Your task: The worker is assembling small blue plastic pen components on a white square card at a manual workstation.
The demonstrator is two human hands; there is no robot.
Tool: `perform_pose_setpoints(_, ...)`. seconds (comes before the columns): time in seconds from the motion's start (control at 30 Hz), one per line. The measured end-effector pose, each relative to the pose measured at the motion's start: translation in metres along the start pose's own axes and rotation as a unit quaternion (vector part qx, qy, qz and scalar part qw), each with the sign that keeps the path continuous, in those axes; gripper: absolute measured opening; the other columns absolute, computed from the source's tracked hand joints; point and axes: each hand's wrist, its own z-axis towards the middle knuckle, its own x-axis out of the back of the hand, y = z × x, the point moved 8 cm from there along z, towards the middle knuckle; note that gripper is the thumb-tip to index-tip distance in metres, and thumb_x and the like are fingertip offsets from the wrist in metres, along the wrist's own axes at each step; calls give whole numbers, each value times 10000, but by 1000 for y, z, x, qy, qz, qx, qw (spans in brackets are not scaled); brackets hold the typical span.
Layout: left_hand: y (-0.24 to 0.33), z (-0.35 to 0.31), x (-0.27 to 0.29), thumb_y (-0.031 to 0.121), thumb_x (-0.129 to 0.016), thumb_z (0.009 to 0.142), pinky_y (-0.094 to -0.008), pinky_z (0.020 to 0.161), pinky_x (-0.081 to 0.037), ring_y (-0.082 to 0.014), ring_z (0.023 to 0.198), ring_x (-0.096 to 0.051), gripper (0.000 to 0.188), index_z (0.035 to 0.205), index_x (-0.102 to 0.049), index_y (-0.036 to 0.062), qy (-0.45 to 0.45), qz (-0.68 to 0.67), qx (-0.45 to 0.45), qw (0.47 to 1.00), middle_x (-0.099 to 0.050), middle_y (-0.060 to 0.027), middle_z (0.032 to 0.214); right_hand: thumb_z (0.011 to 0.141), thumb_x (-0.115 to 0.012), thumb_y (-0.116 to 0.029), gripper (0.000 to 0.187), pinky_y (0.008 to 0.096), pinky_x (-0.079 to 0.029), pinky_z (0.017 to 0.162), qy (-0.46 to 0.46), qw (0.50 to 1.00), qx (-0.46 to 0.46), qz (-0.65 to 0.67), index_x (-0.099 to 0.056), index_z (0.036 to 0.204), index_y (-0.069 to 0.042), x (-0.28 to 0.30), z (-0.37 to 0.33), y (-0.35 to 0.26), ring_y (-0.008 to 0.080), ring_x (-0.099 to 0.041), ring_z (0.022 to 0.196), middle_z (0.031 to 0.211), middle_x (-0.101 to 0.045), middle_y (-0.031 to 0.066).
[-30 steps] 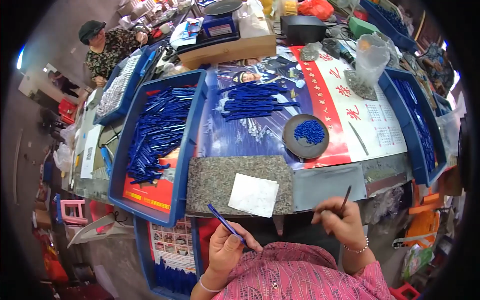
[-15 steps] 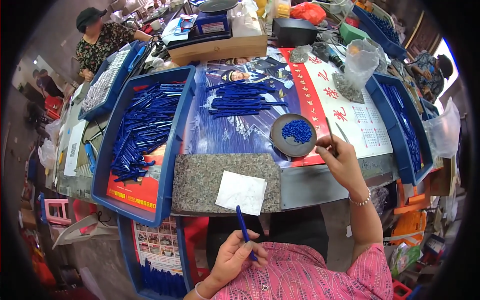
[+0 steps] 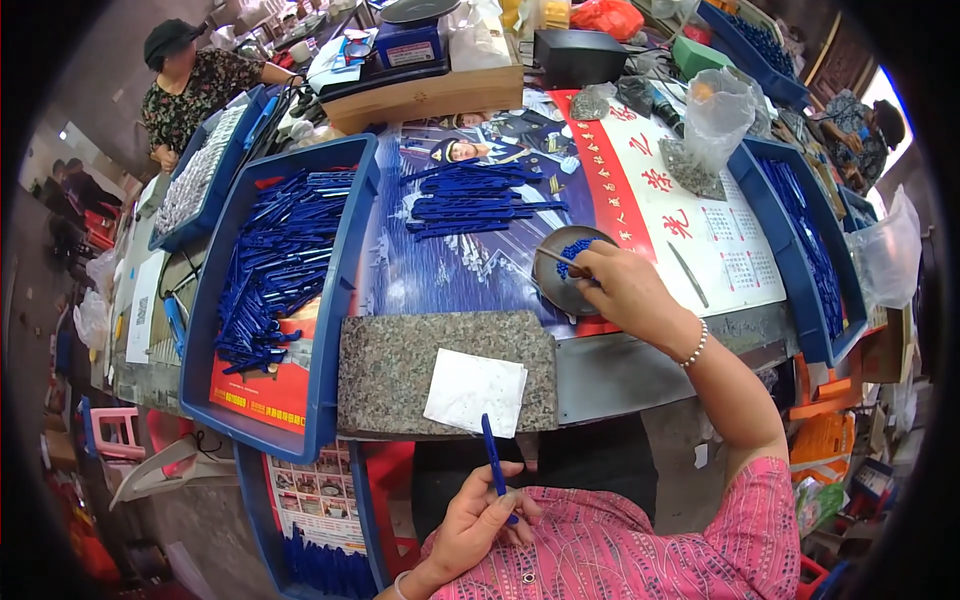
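Note:
My left hand [image 3: 480,520], near my lap, is closed around a slim blue pen [image 3: 493,455], its upper end tilted toward the table edge. My right hand [image 3: 635,290] reaches over a round dark dish [image 3: 562,293], pinching a thin stick-like tool [image 3: 550,257] whose tip is among small blue pieces [image 3: 572,256] in the dish. My fingers partly cover dish and pieces. A folded white paper [image 3: 477,390] lies on a speckled stone slab [image 3: 370,375] in front of me. Several blue pens [image 3: 480,200] lie in a pile on the poster beyond the slab.
Left stands a blue tray [image 3: 325,400] heaped with blue pens; another blue tray [image 3: 262,520] sits below it. A third blue tray [image 3: 850,320] is at right. Slender metal tweezers [image 3: 688,275] lie on the calendar sheet. A wooden box [image 3: 420,98] stands at the back. Other people sit around.
My right hand has moved left from beside the dish to over it, bringing the thin tool to the blue pieces. My left hand still holds the pen, with little movement.

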Motion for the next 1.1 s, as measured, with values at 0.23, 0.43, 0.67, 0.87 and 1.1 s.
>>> perform_pose_setpoints(0.23,-1,0,4,88,-403,964,-300,614,-538,-220,660,-635,360,1300,-291,21,-6,3,-3,1000,-604,-225,925,799,-581,-128,131,432,-463,653,-43,993,8,-112,-537,847,-13,-21,15,-3,344,-579,756,831,-548,146)
perform_pose_setpoints(0.43,8,2,8,82,-417,958,-273,586,-523,-189,617,-617,348,1277,-300,6,9,6,-16,1000,-612,-231,921,786,-572,-111,125,438,-463,660,-35,992,12,-122,-535,828,1,-26,20,3,349,-578,748,836,-554,158)
perform_pose_setpoints(0.67,9,3,11,75,-433,950,-257,568,-511,-169,585,-596,302,1224,-329,0,9,12,-32,999,-615,-229,910,764,-578,-113,140,442,-456,670,-55,991,8,-124,-524,814,6,-21,19,8,371,-557,746,820,-551,165)
perform_pose_setpoints(0.87,18,4,12,82,-448,948,-243,563,-497,-163,585,-588,283,1206,-383,-14,24,-7,-41,999,-616,-201,863,735,-570,35,106,265,-432,487,37,993,8,110,-493,804,10,40,-17,-43,147,-548,542,716,-566,87)
perform_pose_setpoints(1.1,19,23,-5,127,-440,961,-186,522,-438,-66,566,-548,339,1276,-394,9,-14,33,-6,999,-620,-86,863,736,-637,13,140,211,-346,363,-74,693,-219,683,-517,807,1,-26,-99,-58,89,-429,415,728,-578,179)
